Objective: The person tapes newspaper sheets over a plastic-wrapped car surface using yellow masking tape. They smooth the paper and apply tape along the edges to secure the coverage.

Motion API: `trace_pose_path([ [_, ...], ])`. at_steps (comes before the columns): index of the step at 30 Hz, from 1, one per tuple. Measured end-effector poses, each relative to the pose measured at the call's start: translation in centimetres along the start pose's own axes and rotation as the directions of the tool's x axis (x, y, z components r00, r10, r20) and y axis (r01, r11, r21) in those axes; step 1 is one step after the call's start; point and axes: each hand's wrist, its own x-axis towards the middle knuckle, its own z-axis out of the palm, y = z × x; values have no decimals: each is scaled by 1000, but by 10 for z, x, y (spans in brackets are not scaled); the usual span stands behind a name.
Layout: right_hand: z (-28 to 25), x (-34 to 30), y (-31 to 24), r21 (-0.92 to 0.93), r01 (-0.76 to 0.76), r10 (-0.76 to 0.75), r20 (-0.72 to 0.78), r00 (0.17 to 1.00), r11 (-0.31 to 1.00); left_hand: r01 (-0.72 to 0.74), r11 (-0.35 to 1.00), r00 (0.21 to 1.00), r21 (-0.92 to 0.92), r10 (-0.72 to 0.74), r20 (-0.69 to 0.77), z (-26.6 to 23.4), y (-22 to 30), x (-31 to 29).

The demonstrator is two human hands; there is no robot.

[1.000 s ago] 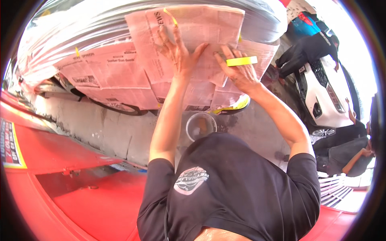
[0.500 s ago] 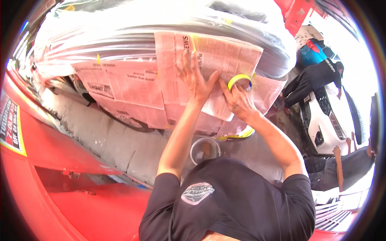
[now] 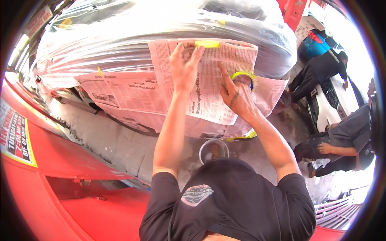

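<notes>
A newspaper sheet (image 3: 217, 96) hangs on the side of a vehicle wrapped in clear plastic film (image 3: 132, 30), overlapping other sheets. At its upper edge lies a short strip of yellow masking tape (image 3: 207, 44). My left hand (image 3: 185, 66) is raised there with curled fingers, its thumb and fingertips closed at the strip's left end. Over the fingers of my right hand (image 3: 240, 100) hangs a roll of yellow masking tape (image 3: 243, 76). My right index finger points up against the newspaper; the other fingers are bent into the roll and partly hidden.
A bucket (image 3: 214, 152) stands on the floor below the papered side. Red metal panels (image 3: 92, 209) run along the left. At right, one person in dark clothes (image 3: 321, 74) bends by a white car part (image 3: 323, 108); another person (image 3: 337, 140) is nearer.
My left hand has gone from spread on the paper to curled at its upper edge. The tape strip, upright before, now lies along that edge. The nearer person at right has shifted.
</notes>
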Motion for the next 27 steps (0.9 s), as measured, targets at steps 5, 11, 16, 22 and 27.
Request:
trace_pose_path([
  [5, 2, 1, 3, -43, -7, 6, -11, 1000, 999, 94, 995, 989, -30, -97, -115, 2, -3, 32],
  [11, 0, 1, 3, -34, -28, 29, 11, 1000, 999, 31, 991, 988, 131, -11, -156, 8, -8, 35],
  [16, 2, 1, 4, -63, -35, 36, 17, 999, 997, 46, 997, 983, 69, -33, -180, 10, -5, 33],
  [22, 4, 0, 7, -33, -1, 0, -19, 1000, 999, -46, 913, 962, 406, 149, -227, 15, -15, 37],
  [27, 1, 0, 3, -58, -7, 7, -11, 1000, 998, -46, 840, 946, 540, 211, -248, 20, -11, 36],
])
